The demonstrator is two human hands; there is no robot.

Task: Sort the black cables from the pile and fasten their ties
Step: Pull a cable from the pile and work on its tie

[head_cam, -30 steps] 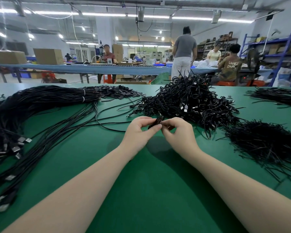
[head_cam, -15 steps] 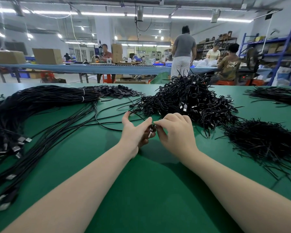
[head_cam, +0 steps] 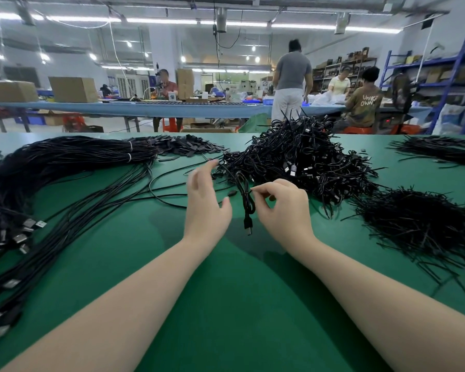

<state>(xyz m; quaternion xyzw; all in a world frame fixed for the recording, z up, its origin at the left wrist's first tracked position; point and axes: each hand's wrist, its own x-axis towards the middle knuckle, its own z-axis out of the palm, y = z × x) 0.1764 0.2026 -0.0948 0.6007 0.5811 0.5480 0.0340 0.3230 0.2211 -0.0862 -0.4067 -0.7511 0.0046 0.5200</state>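
- One folded cable (head_cam: 246,200) hangs between your hands above the green worktop (head_cam: 226,304), just in front of the tangled pile (head_cam: 301,162).
- Your right hand (head_cam: 282,210) pinches the cable near its upper part; the plug (head_cam: 248,228) points down toward you.
- Your left hand (head_cam: 206,200) is released, fingers spread, beside the cable and not touching it.
- Long axis: near upright. The left hand is well placed to close on the loop next.
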